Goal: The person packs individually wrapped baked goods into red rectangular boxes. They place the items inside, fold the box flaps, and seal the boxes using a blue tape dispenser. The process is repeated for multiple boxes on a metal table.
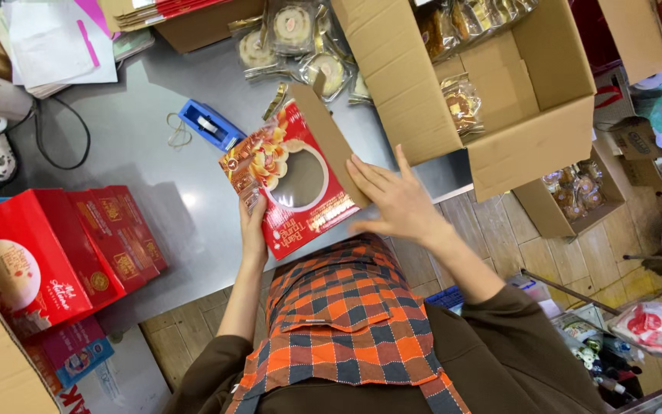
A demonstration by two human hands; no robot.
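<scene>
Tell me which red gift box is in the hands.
The flat red carton with the round window, gripped by left hand and right hand; the other red boxes sit stacked, untouched.

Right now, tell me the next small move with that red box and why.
Probably press the brown flap down with the right hand. The red box has a round window and is held at its lower edge by the left hand, while the flap stands open beside the right hand's fingers. The box looks only half folded, so shaping it likely comes first.
</scene>
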